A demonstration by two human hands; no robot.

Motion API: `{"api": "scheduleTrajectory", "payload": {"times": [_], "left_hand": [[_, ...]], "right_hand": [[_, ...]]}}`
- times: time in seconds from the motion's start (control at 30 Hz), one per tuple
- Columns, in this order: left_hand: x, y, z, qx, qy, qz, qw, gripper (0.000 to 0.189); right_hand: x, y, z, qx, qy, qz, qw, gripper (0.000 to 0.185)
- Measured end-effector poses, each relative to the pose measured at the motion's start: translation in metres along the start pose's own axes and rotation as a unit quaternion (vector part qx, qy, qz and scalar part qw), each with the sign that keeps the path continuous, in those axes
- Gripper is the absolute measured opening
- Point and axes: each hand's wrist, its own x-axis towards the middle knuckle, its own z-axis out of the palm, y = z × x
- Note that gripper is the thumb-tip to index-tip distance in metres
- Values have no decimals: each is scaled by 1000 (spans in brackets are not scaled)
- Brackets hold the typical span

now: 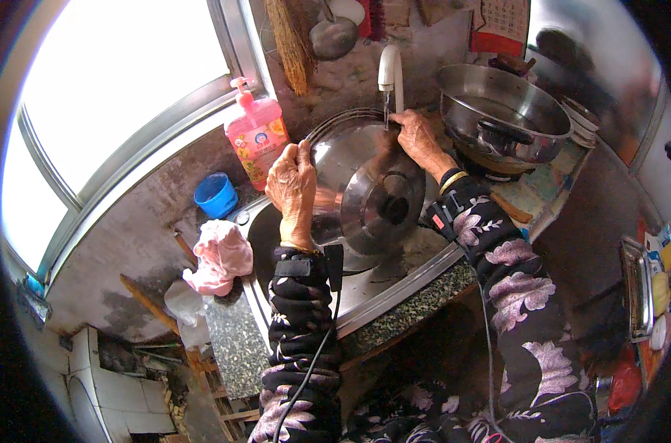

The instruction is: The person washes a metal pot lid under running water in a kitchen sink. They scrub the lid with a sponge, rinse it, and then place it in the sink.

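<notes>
A round stainless steel pot lid (330,149) with a dark knob at its centre is tilted over the metal sink (377,288). My left hand (294,180) grips the lid by its left rim. On the upper right rim, my right hand (418,138) holds the lid with its fingertips beside the falling water. A white curved faucet (390,69) runs a thin stream onto the lid's upper part. The right hand's palm side is hidden, as are the left fingers behind the rim.
A large steel pot (504,119) stands right of the faucet. Left of the sink are a pink pump bottle (255,141), a blue plastic cup (216,195) and a pink cloth (222,257). A straw brush (291,47) and a ladle (334,39) hang on the wall.
</notes>
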Motion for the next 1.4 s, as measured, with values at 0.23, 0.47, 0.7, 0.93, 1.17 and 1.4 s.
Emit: {"api": "scheduleTrajectory", "payload": {"times": [0.23, 0.47, 0.7, 0.93, 1.17, 1.4], "left_hand": [[-1, 0, -1, 7, -3, -15, 1000, 38], [0, 0, 2, 8, -11, -8, 1000, 41], [-1, 4, -1, 9, -9, -18, 1000, 42], [0, 3, -1, 10, -18, -2, 1000, 42], [-2, 4, 4, 33, 21, 46, 998, 38], [-2, 8, 0, 28, -5, 15, 999, 38]], "right_hand": [[10, -60, 5, -17, 61, -217, 974, 25], [6, -22, 0, 5, 29, -62, 998, 30], [11, -23, 8, 36, 32, -39, 998, 24], [11, -71, 3, 8, 24, -178, 984, 29], [11, -21, -8, 14, 30, -53, 998, 25], [7, -97, 2, -30, 38, -210, 976, 25]]}}
